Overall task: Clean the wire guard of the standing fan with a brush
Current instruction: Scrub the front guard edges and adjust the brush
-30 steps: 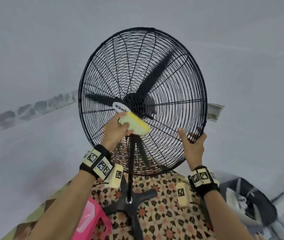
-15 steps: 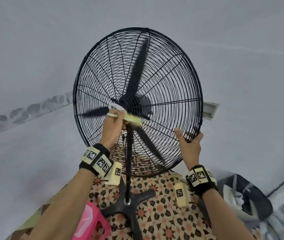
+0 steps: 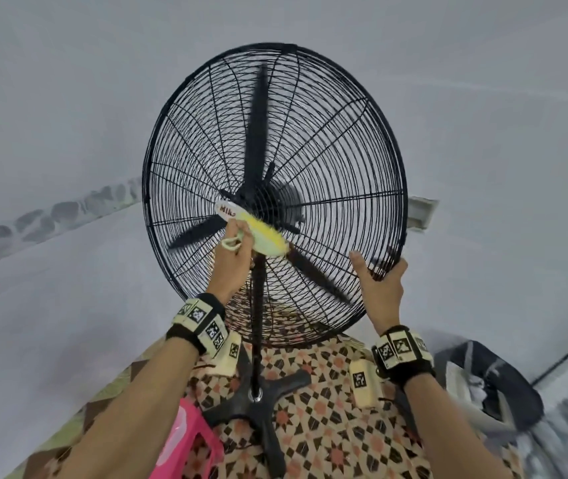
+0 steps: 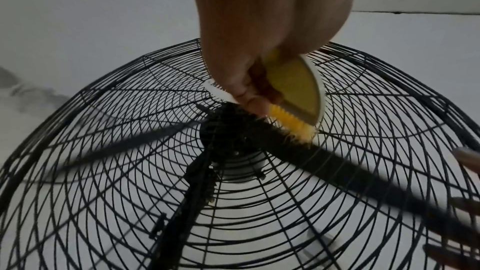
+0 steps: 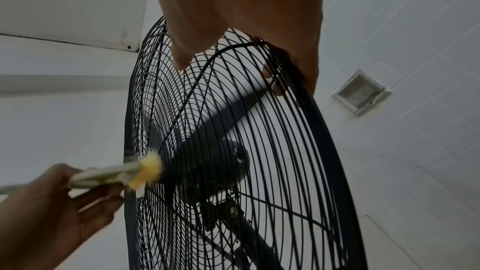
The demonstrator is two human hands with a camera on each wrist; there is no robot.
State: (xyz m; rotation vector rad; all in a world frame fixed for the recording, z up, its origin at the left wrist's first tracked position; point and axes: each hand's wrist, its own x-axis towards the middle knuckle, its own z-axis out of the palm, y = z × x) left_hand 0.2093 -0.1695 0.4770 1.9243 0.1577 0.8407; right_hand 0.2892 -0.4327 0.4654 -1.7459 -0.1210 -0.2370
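Left hand around brush

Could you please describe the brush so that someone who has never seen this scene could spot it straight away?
Start at the big black fan and go to the middle of its wire guard. There the left hand holds the brush against the wires. It is pale with yellow bristles, the only bright thing on the black fan.

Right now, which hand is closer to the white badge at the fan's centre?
Left. The left hand holds the brush beside the badge; the right hand grips the guard's rim.
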